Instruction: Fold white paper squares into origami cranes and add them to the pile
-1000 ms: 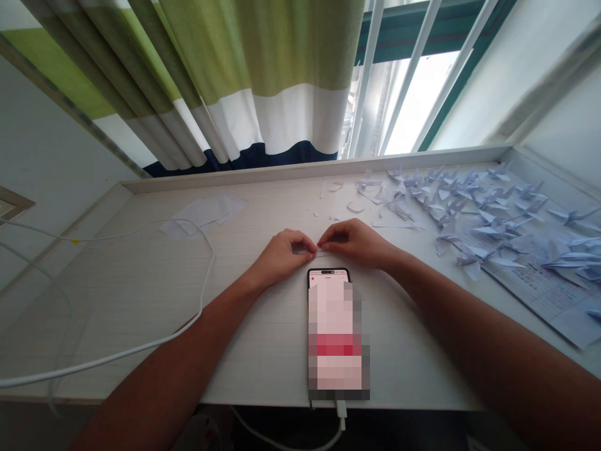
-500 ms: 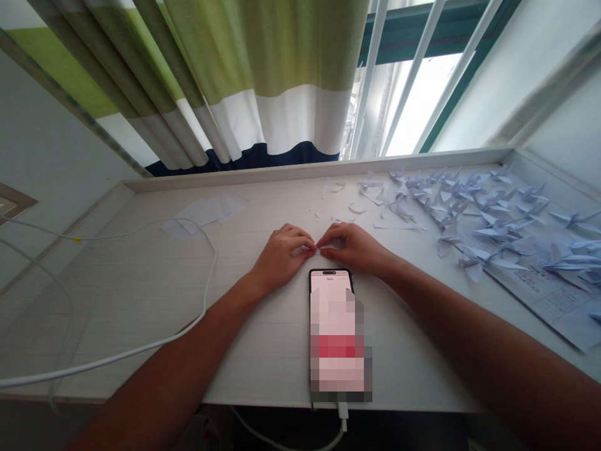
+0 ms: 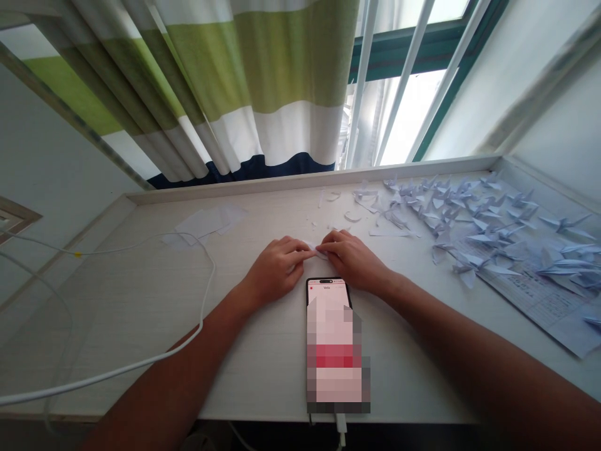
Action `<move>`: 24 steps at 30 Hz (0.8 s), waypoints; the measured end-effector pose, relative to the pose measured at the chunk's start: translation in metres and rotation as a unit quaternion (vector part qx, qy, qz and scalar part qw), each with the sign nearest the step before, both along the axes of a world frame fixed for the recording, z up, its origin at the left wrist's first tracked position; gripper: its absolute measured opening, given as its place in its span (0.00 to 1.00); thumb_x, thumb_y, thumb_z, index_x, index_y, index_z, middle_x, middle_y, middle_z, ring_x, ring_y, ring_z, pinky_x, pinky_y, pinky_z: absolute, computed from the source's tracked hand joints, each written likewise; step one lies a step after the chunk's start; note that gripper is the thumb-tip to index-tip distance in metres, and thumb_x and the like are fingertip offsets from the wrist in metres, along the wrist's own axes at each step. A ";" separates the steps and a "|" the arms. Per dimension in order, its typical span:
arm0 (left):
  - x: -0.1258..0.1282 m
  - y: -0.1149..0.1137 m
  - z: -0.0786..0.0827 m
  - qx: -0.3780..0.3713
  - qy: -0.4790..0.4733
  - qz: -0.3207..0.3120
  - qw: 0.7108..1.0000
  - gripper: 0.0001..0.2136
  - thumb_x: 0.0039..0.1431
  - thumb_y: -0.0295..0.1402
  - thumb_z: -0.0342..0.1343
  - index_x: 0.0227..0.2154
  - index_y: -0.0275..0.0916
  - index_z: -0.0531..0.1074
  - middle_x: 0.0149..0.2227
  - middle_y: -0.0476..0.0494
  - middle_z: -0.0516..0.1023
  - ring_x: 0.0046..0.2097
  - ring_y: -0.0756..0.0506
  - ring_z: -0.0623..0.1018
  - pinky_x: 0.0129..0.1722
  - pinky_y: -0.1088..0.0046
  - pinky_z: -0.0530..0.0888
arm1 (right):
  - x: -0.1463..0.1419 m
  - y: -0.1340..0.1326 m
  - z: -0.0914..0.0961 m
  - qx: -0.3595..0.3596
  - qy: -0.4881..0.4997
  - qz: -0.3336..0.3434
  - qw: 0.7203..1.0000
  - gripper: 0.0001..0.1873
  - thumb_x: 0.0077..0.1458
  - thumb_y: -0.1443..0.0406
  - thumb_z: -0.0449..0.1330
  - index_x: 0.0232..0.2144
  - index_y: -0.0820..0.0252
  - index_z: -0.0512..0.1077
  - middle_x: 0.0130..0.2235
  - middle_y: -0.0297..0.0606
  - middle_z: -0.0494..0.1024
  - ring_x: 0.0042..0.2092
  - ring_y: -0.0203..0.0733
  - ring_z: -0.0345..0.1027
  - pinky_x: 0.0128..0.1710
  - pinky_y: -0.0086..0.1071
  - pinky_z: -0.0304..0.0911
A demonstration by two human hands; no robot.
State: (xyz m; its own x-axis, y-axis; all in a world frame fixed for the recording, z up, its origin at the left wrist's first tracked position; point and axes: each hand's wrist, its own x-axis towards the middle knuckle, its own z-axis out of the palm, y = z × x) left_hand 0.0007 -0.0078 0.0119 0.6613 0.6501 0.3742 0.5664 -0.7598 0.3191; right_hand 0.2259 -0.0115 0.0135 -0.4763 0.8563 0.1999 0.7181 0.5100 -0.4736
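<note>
A small piece of folded white paper [image 3: 321,255] lies on the desk between my two hands, mostly covered by fingers. My left hand [image 3: 280,269] is closed at its left side, with a fingertip stretched onto the paper. From the right, my right hand [image 3: 355,260] pinches the paper's other side between bent fingers and thumb. Just below the hands lies a phone [image 3: 334,326] with a pinkish, partly blurred screen. Off to the right sit several folded white paper cranes [image 3: 474,220].
Printed sheets [image 3: 539,307] lie under some cranes. Paper strips and scraps [image 3: 353,217] are scattered behind my hands. Flat paper sheets [image 3: 206,222] rest at the back left. A white cable [image 3: 203,300] loops over my left forearm; another plug [image 3: 341,423] enters the phone at the desk edge.
My fingers have shifted on the paper: the left index is now extended across it, and the right hand is more bent over it. The whole view has tilted slightly upward.
</note>
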 end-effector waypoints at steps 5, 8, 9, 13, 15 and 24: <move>0.004 -0.001 -0.002 -0.022 0.064 -0.004 0.998 0.16 0.67 0.28 0.52 0.54 0.45 0.76 0.56 0.42 0.80 0.57 0.40 0.76 0.54 0.58 0.71 | 0.000 -0.002 0.003 -0.008 0.004 0.016 1.000 0.18 0.65 0.72 0.52 0.46 0.62 0.81 0.42 0.47 0.79 0.46 0.50 0.71 0.48 0.44 0.69; 0.002 0.001 -0.002 -0.024 0.067 0.027 0.997 0.16 0.68 0.31 0.52 0.54 0.45 0.77 0.55 0.43 0.81 0.57 0.40 0.77 0.55 0.57 0.70 | 0.005 0.001 0.003 -0.016 0.023 0.057 0.998 0.18 0.63 0.74 0.53 0.45 0.61 0.81 0.42 0.45 0.80 0.46 0.49 0.72 0.50 0.43 0.69; 0.001 0.002 -0.002 -0.024 0.067 0.033 0.997 0.15 0.68 0.32 0.53 0.54 0.45 0.77 0.56 0.44 0.81 0.57 0.40 0.77 0.57 0.57 0.69 | 0.007 0.003 0.002 -0.013 0.026 0.076 0.997 0.18 0.63 0.75 0.54 0.45 0.60 0.81 0.43 0.45 0.81 0.47 0.49 0.72 0.51 0.44 0.69; -0.004 0.005 -0.001 -0.046 0.054 0.030 0.997 0.14 0.69 0.35 0.54 0.52 0.45 0.78 0.56 0.46 0.81 0.60 0.40 0.76 0.60 0.55 0.67 | 0.013 0.009 -0.003 0.029 0.021 0.107 0.994 0.19 0.64 0.73 0.55 0.51 0.56 0.79 0.51 0.45 0.80 0.53 0.51 0.71 0.55 0.48 0.66; -0.005 0.006 -0.001 -0.070 0.037 0.018 0.997 0.12 0.69 0.38 0.55 0.49 0.46 0.80 0.54 0.47 0.82 0.59 0.40 0.77 0.60 0.54 0.67 | 0.014 0.011 -0.003 0.045 0.012 0.109 0.993 0.16 0.66 0.70 0.56 0.51 0.55 0.79 0.53 0.44 0.80 0.56 0.52 0.70 0.58 0.51 0.63; -0.006 0.011 -0.005 -0.047 -0.014 -0.006 0.999 0.07 0.67 0.33 0.59 0.40 0.43 0.82 0.46 0.45 0.86 0.54 0.41 0.80 0.57 0.57 0.70 | 0.004 0.005 0.003 0.106 -0.068 0.135 0.983 0.11 0.67 0.66 0.59 0.42 0.60 0.82 0.43 0.43 0.82 0.46 0.49 0.72 0.52 0.44 0.62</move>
State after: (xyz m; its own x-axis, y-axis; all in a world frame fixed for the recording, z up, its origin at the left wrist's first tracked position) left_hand -0.0055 0.0030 0.0067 0.6590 0.6754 0.3309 0.5470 -0.7324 0.4055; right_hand 0.2302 -0.0064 0.0161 -0.7155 0.6406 0.2788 0.5920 0.7678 -0.2450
